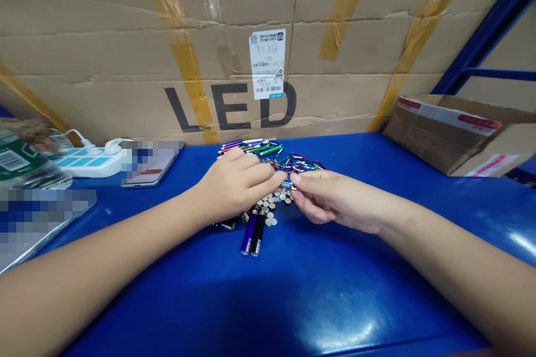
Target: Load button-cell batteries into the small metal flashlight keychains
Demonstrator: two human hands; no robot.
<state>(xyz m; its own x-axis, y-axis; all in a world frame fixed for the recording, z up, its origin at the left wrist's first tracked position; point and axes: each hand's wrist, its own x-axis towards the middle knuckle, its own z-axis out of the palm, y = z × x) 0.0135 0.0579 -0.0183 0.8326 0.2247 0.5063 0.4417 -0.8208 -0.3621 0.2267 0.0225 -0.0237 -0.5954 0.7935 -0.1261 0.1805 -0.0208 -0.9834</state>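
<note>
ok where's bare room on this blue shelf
Bare blue surface lies below the mini flashlights and right of the right hand, before the open carton. Crowded: around it and the left hand, among carabiners and button cells.

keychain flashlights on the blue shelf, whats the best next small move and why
Probably the right hand should lift the small silver piece at its fingertips straight up, away from the pile. Coloured carabiner clips lie just behind it and could snag, and loose button cells lie just below it. The left hand could stay over the keychain flashlights to steady them.
</note>
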